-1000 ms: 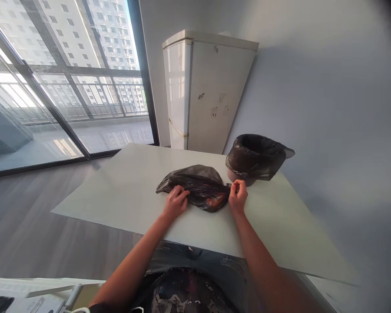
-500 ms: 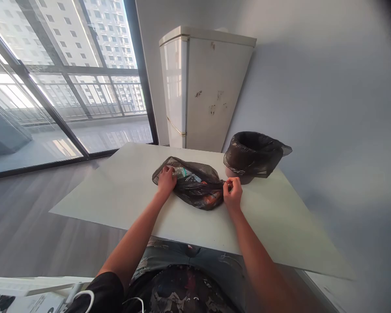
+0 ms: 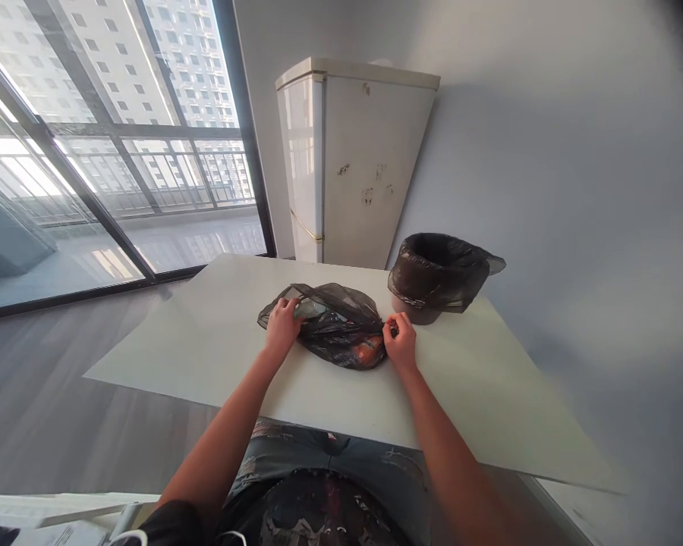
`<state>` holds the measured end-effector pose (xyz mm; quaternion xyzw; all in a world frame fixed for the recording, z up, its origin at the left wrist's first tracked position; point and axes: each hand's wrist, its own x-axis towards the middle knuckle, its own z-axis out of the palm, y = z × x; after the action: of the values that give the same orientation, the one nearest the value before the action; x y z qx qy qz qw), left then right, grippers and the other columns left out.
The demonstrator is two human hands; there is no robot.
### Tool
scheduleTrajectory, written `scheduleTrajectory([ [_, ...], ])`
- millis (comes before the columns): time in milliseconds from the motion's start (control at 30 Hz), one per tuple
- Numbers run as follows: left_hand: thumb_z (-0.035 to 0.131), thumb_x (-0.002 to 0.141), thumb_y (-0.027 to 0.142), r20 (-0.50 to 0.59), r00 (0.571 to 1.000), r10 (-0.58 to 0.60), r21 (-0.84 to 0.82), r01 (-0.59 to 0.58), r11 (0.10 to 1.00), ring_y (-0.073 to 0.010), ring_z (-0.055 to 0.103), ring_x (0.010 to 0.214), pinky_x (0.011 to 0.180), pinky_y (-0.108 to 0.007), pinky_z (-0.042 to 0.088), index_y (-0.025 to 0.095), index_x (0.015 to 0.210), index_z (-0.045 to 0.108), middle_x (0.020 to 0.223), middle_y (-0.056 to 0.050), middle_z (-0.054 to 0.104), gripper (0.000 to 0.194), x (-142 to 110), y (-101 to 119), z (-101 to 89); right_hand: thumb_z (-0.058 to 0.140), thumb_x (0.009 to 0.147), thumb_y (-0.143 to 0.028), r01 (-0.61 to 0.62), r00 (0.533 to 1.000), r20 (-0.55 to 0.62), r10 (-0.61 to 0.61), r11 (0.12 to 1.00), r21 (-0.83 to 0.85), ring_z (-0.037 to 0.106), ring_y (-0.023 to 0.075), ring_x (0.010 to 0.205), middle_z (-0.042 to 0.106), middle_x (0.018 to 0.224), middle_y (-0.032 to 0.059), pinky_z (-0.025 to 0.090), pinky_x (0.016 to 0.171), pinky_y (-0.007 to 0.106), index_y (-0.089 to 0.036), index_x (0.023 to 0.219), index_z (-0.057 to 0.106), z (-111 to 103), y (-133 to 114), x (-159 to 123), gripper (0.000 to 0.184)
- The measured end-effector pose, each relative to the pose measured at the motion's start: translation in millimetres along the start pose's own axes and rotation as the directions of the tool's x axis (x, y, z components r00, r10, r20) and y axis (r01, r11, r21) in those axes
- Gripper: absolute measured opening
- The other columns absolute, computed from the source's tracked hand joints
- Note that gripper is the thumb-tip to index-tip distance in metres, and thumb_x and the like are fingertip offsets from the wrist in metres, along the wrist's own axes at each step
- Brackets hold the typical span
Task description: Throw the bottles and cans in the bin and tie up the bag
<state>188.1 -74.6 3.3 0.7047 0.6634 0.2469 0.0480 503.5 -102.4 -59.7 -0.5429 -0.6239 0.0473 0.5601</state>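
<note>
A thin black trash bag (image 3: 341, 322) lies on its side on the white table, with a clear bottle and something orange showing through the film. At the bag's left end, my left hand (image 3: 283, 326) has its fingers curled over the plastic beside the bottle. My right hand (image 3: 401, 341) pinches the gathered, twisted end of the bag on the right. Just behind my right hand stands a bin (image 3: 435, 277) lined with another black bag, whose edge is folded over the rim.
The white table (image 3: 176, 334) reaches close to my body at its front edge. A white refrigerator (image 3: 369, 167) stands behind it against the grey wall. Glass sliding doors (image 3: 114, 167) are at the left. A white rack with boxes (image 3: 62, 523) sits at the lower left.
Both hands and the bag have shifted slightly left. The bag's left part now lies more stretched out, and the bottle shows less clearly. My right hand keeps its pinch.
</note>
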Motion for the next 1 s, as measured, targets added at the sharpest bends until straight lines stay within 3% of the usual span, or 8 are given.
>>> scheduleTrajectory([
  [133,0.072,0.092,0.023,-0.27,0.952,0.146,-0.136,-0.187,0.973,-0.0289,0.07,0.102,0.097,-0.044,0.053,0.024,0.114,0.072,0.113,-0.01,0.069,0.022,-32,25,-43.7,0.051,0.087,-0.017,-0.005,1.0,0.002,0.005,1.0,-0.018,0.055,0.0205,0.077,0.054,0.08,0.0017,0.047,0.073,0.034,-0.024,0.079,0.05,1,2,0,0.01],
  [267,0.071,0.096,0.037,-0.515,0.851,0.104,-0.235,-0.257,0.937,-0.0228,0.067,0.094,0.09,-0.037,0.056,0.025,0.117,0.072,0.107,-0.006,0.066,0.024,-60,43,-101.6,0.052,0.088,-0.017,-0.001,1.0,0.004,0.001,1.0,-0.017,0.055,0.0203,0.076,0.055,0.081,0.0018,0.046,0.072,0.033,-0.024,0.08,0.051,1,4,-1,0.01],
  [367,0.064,0.102,0.037,-0.675,0.737,0.04,-0.219,-0.252,0.943,-0.0234,0.065,0.107,0.099,-0.039,0.054,0.023,0.128,0.069,0.111,-0.007,0.066,0.031,-68,37,-140.0,0.053,0.087,-0.018,0.005,1.0,-0.001,-0.005,1.0,-0.019,0.055,0.0198,0.075,0.054,0.08,0.0012,0.046,0.072,0.033,-0.023,0.08,0.051,1,5,-1,0.01],
  [467,0.059,0.103,0.036,-0.763,0.647,-0.005,-0.18,-0.205,0.962,-0.0258,0.062,0.118,0.099,-0.041,0.056,0.02,0.137,0.067,0.118,-0.012,0.064,0.038,-62,10,-161.4,0.053,0.087,-0.018,0.002,1.0,-0.001,-0.002,1.0,-0.017,0.056,0.0198,0.074,0.055,0.08,0.0013,0.047,0.072,0.033,-0.023,0.08,0.052,1,5,-1,0.008],
  [533,0.062,0.101,0.037,-0.774,0.632,-0.037,-0.171,-0.153,0.973,-0.0257,0.062,0.115,0.093,-0.039,0.058,0.02,0.135,0.068,0.12,-0.013,0.06,0.039,-52,-18,-163.0,0.053,0.086,-0.018,-0.003,1.0,0.005,0.003,1.0,-0.015,0.056,0.0198,0.074,0.056,0.08,0.0016,0.047,0.072,0.033,-0.023,0.079,0.053,1,6,0,0.008],
  [600,0.064,0.098,0.038,-0.744,0.666,-0.051,-0.165,-0.109,0.98,-0.0245,0.063,0.107,0.087,-0.038,0.059,0.021,0.135,0.068,0.12,-0.013,0.06,0.041,-39,-49,-154.7,0.053,0.086,-0.019,-0.012,1.0,0.01,0.012,1.0,-0.011,0.055,0.0197,0.074,0.056,0.08,0.0017,0.047,0.073,0.033,-0.023,0.079,0.053,1,6,-1,0.008],
  [767,0.068,0.092,0.04,-0.67,0.723,-0.17,-0.251,-0.005,0.968,-0.0245,0.064,0.103,0.088,-0.038,0.058,0.017,0.137,0.057,0.119,-0.013,0.064,0.053,-20,-110,-111.7,0.054,0.086,-0.019,-0.019,1.0,0.012,0.019,1.0,-0.01,0.055,0.0197,0.074,0.056,0.079,0.0012,0.046,0.073,0.033,-0.023,0.079,0.052,2,9,-2,0.008],
  [1000,0.073,0.088,0.047,-0.571,0.783,-0.246,-0.337,0.05,0.94,-0.0253,0.069,0.105,0.091,-0.039,0.058,0.021,0.133,0.053,0.121,-0.012,0.069,0.055,-20,-123,-77.0,0.054,0.084,-0.019,-0.01,1.0,0.004,0.01,1.0,-0.017,0.055,0.0191,0.07,0.056,0.077,0.0006,0.046,0.071,0.033,-0.023,0.078,0.053,3,14,-2,0.007],
])
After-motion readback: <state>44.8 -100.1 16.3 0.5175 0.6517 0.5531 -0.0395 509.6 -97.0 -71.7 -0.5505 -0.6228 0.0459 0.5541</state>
